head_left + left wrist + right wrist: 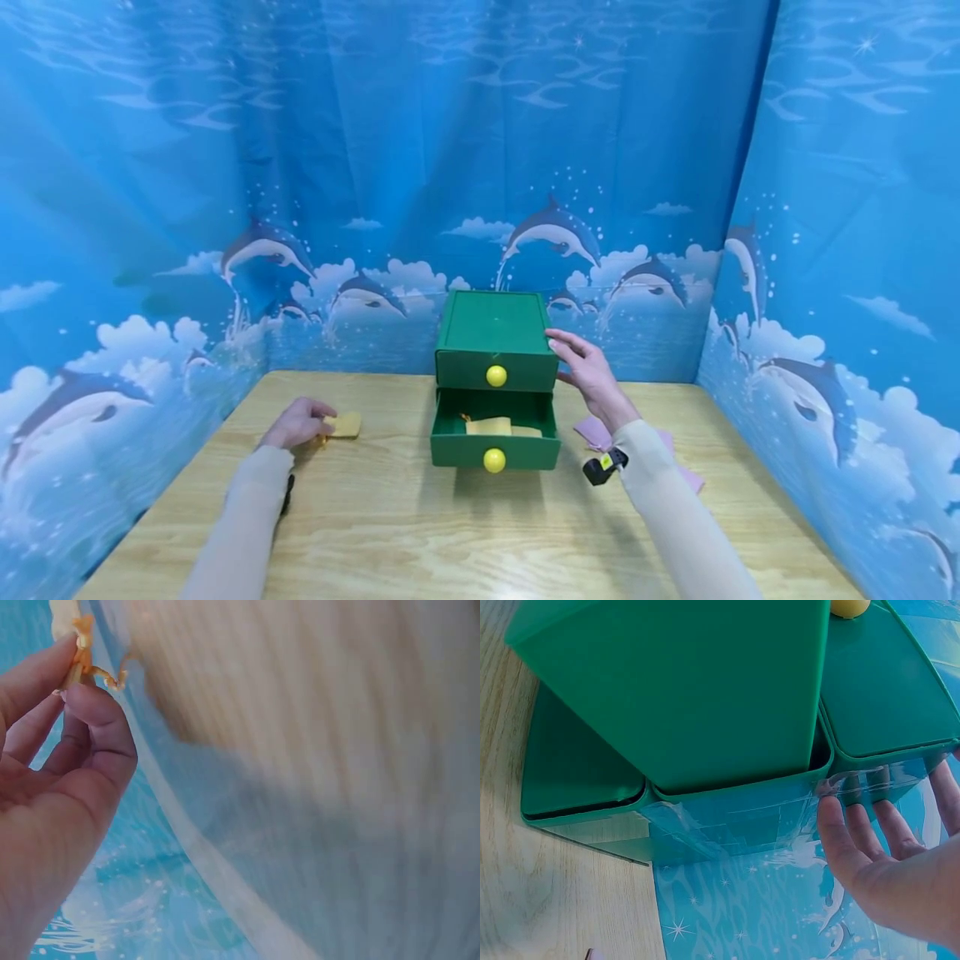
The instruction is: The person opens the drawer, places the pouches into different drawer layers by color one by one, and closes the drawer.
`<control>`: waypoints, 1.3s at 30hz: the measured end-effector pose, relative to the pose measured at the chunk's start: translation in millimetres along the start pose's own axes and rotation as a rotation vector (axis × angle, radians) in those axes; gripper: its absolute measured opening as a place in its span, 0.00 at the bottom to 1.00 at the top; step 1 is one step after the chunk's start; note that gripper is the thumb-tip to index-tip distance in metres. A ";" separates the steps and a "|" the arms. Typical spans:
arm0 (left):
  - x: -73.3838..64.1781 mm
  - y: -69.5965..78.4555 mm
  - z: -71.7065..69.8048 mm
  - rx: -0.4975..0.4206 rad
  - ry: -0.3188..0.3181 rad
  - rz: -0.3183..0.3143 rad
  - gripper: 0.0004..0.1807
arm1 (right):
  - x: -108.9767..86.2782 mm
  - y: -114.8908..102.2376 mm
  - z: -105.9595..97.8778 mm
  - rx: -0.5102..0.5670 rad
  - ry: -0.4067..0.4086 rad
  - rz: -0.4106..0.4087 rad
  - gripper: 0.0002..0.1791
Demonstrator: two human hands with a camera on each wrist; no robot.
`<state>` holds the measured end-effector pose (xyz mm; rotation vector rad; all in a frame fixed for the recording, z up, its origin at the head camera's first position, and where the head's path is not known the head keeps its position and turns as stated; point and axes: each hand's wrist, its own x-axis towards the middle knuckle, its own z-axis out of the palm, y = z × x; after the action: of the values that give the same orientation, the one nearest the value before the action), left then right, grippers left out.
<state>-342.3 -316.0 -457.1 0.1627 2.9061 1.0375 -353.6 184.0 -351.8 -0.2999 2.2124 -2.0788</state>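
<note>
In the head view my left hand (295, 425) is low over the left of the table, pinching a small yellow drawstring pouch (347, 425). The left wrist view shows thumb and fingertips together on its gathered neck, where an orange cord (112, 678) dangles. My right hand (592, 375) rests with extended fingers against the right side of a green drawer cabinet (495, 321). One drawer (459, 450) with a yellow knob is pulled out below the top one. Inside it lie more yellow pouches (487, 426). The right wrist view shows drawers on both sides of the pulled-out one.
Pink-purple cloth pieces (592, 432) lie on the wooden table (390, 533) right of the cabinet, partly hidden under my right forearm. A blue dolphin-print curtain (420, 167) hangs behind the table and along both sides. Clear tape (780, 814) covers part of the cabinet's side.
</note>
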 end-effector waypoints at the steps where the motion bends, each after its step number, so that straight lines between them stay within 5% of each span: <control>1: 0.3 1.2 0.9 -0.011 0.004 -0.006 0.22 | 0.3 0.3 -0.1 -0.003 0.001 -0.001 0.26; 11: 3.9 15.8 14.0 -0.143 0.007 -0.004 0.26 | 4.7 5.8 0.1 -0.026 0.014 -0.023 0.27; 29: 7.0 49.2 21.2 -0.129 0.085 0.090 0.15 | 4.6 4.9 0.4 -0.007 0.014 -0.019 0.26; 39: 8.4 68.9 21.5 -0.165 0.060 0.165 0.12 | -4.7 -7.3 2.0 0.015 -0.005 0.011 0.26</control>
<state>-343.2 -248.6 -430.2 0.3749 2.8821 1.3229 -348.0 182.6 -345.0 -0.2911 2.1895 -2.0862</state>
